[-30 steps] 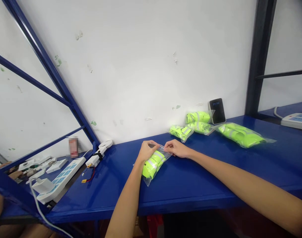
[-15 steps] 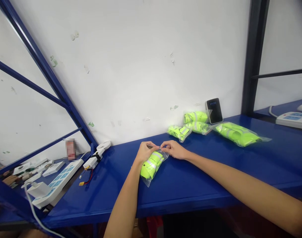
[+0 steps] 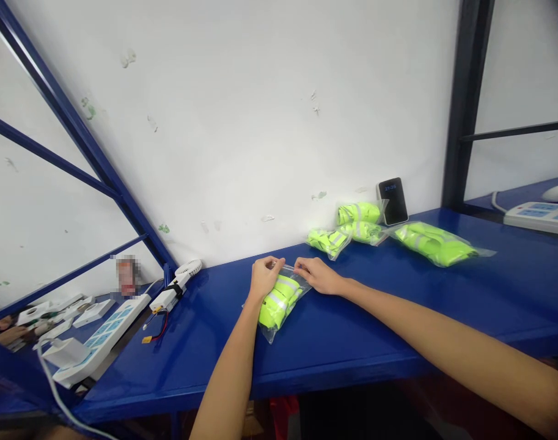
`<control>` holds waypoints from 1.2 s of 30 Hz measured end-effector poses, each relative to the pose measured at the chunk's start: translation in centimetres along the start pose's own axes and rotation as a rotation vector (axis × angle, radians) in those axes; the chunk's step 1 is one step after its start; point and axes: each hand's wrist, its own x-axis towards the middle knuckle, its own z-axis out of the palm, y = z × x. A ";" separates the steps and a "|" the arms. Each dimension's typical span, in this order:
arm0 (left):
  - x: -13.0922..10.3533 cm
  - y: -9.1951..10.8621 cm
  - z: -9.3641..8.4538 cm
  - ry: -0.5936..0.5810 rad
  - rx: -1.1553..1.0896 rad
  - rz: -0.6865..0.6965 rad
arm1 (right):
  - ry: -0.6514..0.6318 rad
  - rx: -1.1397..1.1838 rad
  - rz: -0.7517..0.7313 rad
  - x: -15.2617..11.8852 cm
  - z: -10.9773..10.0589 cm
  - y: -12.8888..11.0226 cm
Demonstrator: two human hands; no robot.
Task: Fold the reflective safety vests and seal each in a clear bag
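A clear plastic bag point(image 3: 270, 335) lies on the blue table, with a folded neon-yellow reflective vest point(image 3: 279, 300) inside it. At the bag's far edge, the mouth end, my left hand point(image 3: 266, 278) pinches the left side between thumb and fingers. My right hand point(image 3: 319, 275) is closed on the same edge a short way to the right, its fingertips together on the plastic. Whether the bag's mouth is sealed between the two hands I cannot tell.
Several bagged yellow vests point(image 3: 361, 212) lie by the wall, with a larger bagged vest point(image 3: 437, 243) to their right. A black-screened device point(image 3: 393, 201) leans on the wall. At left are a white handheld fan point(image 3: 187, 269), a battery lead point(image 3: 157, 333) and a power strip point(image 3: 109, 339).
My hands have moved slightly apart along the bag's far edge, where the plastic now shows more widely between them. The whole view has shifted a little.
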 end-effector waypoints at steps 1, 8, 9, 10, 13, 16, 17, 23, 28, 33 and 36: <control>0.0 -0.1 0.0 0.016 0.014 -0.005 | 0.011 -0.013 -0.002 0.0 0.1 -0.1; -0.1 0.2 0.0 0.049 -0.067 0.006 | 0.065 -0.033 -0.006 -0.3 0.6 -0.5; -0.1 0.2 0.0 0.049 -0.075 0.013 | 0.055 -0.015 0.008 -0.4 0.4 -0.5; -0.1 0.3 0.0 0.041 -0.083 0.012 | 0.031 0.008 0.018 -0.5 0.2 -0.4; -0.2 0.5 0.1 -0.011 -0.114 0.006 | -0.066 0.075 0.011 -0.7 -0.6 -0.2; -0.4 0.7 0.4 -0.086 -0.122 0.027 | -0.090 0.118 -0.002 -0.8 -0.9 -0.2; -0.4 0.9 0.5 -0.118 -0.125 0.034 | -0.083 0.119 -0.004 -0.8 -0.9 -0.3; -0.8 2.2 0.4 -0.141 -0.072 0.087 | 0.007 0.001 -0.050 -0.6 0.0 -0.7; -1.2 4.3 -0.8 0.097 0.283 0.348 | 0.182 -0.005 0.013 0.0 0.2 -0.3; -1.5 5.8 0.5 -0.021 0.514 0.483 | 0.348 0.087 0.199 0.3 -0.2 1.5; -1.8 6.1 1.6 -0.150 0.651 0.509 | 0.272 0.318 0.279 0.4 -0.7 2.1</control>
